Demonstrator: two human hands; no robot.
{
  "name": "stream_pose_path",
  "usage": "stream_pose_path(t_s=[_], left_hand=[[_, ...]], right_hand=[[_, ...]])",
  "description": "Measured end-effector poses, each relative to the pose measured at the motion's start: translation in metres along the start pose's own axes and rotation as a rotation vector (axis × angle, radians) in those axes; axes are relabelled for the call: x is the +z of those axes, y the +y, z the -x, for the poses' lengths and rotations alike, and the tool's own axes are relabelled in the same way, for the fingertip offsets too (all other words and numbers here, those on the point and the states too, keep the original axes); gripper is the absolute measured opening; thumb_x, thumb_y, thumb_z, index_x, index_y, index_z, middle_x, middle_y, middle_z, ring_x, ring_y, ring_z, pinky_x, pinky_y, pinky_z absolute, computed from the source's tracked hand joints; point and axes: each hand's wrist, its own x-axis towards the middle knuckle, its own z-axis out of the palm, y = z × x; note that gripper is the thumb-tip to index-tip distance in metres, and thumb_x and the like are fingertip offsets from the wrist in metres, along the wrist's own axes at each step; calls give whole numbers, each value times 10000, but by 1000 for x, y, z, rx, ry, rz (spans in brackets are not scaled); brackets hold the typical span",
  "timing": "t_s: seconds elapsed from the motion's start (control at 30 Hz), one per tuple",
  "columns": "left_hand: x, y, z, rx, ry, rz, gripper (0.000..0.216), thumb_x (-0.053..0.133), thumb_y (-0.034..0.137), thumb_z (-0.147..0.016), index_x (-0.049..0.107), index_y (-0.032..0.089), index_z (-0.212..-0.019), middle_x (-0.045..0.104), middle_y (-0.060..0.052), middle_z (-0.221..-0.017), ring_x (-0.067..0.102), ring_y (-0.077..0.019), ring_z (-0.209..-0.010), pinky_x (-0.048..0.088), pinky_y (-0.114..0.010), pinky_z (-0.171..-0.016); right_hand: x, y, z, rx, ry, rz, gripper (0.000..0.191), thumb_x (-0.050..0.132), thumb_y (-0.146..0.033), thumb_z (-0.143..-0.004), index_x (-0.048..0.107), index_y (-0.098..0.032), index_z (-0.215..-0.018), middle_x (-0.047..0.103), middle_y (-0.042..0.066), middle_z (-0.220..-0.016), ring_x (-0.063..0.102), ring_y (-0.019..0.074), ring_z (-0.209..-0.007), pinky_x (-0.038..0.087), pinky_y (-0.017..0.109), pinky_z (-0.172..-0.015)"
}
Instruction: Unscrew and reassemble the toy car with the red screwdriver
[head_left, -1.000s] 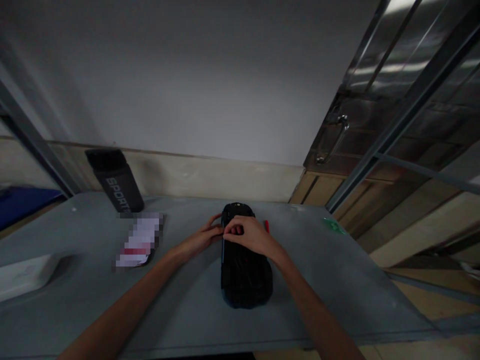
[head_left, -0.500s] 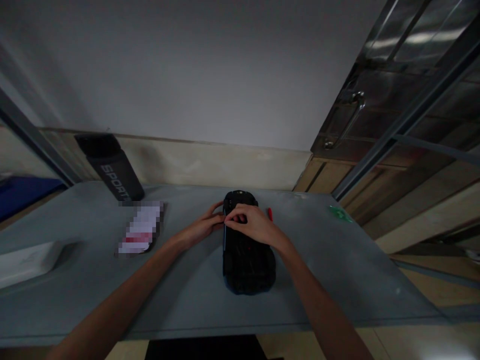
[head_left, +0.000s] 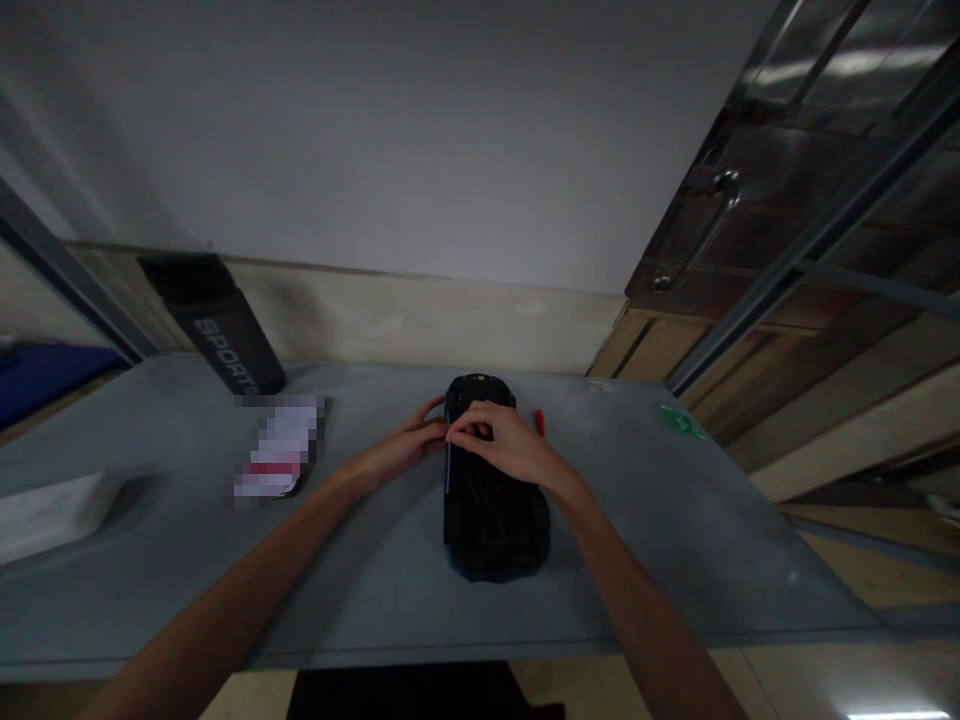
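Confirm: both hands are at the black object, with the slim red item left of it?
No: the slim red item lies right of the black object, as the head view shows. The left hand and right hand are at that object.

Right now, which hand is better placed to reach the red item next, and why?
Probably the right hand: it is over the black object, nearer the red item to the object's right. The left hand is at the object's left edge, farther away.

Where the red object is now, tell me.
In the head view, the red object lies right of centre on the gray table, just right of the black car-shaped object, near the right hand.
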Motion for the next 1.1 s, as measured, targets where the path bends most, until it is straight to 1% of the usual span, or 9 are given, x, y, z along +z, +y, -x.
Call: stream_pose_path(t_s=[0.13,0.23,0.37,0.5,0.7,0.77,0.9,1.0,1.1], left_hand=[[3,2,1,-15,13,-3,822,838,317,-884,468,252,-1615,826,-46,-1132,714,-240,-1218,434,-390,-1164],[4,3,1,-31,38,-5,851,847,310,-873,449,245,-1622,829,-36,-1121,718,-232,-1215,427,-388,-1181],[1,1,0,-22,19,-17,838,820,305,-899,434,255,-1641,824,-40,-1145,720,-237,-1223,423,-409,-1193],[-1,1,1,-2,-7,-24,815,807,313,-912,447,265,-1641,815,-46,-1167,709,-243,-1238,422,-411,-1188],[4,3,1,-20,33,-35,858,828,323,-878,441,252,-1641,820,-57,-1160,712,-254,-1244,397,-439,-1216],[5,3,2,-17,35,-24,837,828,311,-872,466,254,-1624,823,-47,-1131,719,-249,-1225,402,-435,-1214],[5,3,2,-19,55,8,711,815,263,-879,556,258,-1542,823,-19,-1074,726,-241,-1202,435,-411,-1183],[4,2,1,-7,43,20,655,803,224,-881,593,254,-1501,830,-34,-1114,724,-255,-1235,456,-406,-1161],[2,1,0,9,32,14,653,805,245,-890,588,254,-1505,826,-60,-1188,715,-259,-1264,465,-408,-1157]], right_hand=[[1,0,0,-3,-11,-19,86,758,-180,-1013,821,-218,-970,658,-1,-860,574,169,-838,410,307,-775],[3,-1,-1,-2,14,1,77,777,-182,-1003,825,-218,-955,660,1,-856,569,176,-862,410,315,-799],[4,-3,-2,4,32,37,72,789,-193,-999,827,-219,-944,654,-1,-846,555,177,-855,406,322,-809],[3,-5,-2,7,17,44,84,784,-174,-997,824,-210,-933,653,-1,-838,557,176,-846,405,326,-810],[3,-4,-2,12,-9,28,103,770,-138,-996,814,-207,-934,628,-3,-838,560,183,-872,417,324,-829],[3,-5,-2,15,-4,36,107,769,-147,-997,804,-215,-922,616,-6,-838,559,186,-878,418,326,-838],[4,-7,0,0,10,67,105,745,-177,-1016,777,-215,-924,583,-11,-836,549,188,-866,418,333,-852],[3,-10,1,1,15,74,95,746,-146,-989,750,-224,-934,563,-19,-831,535,188,-854,416,328,-843],[3,-12,1,24,32,52,145,722,-82,-953,719,-227,-957,564,-26,-835,536,184,-853,416,317,-827]])
